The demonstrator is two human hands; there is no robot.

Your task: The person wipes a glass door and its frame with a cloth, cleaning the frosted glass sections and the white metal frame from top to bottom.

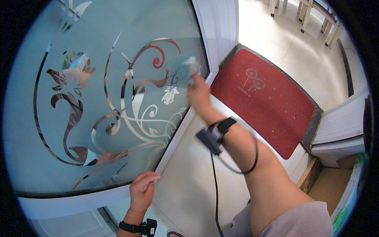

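My right hand (200,93) is closed around a pale cloth (192,66), blurred, against the frosted glass panel (97,133) of a white-framed door, near the panel's right edge. Lotus flowers and curling stems show as clear or mirror-like patterns in the glass. Lower down, my left hand (144,185) is at the corner of the white door frame (174,143), its fingers curled; whether it grips the frame or holds anything cannot be told. Both wrists wear black straps with small devices, and a black cable hangs from the right one.
A red doormat (263,103) lies across the doorway's dark stone threshold. Pale tiled floor (266,38) and several furniture legs (306,17) are beyond it. At the right are a white panelled frame (343,124) and a brown board-like surface (331,183).
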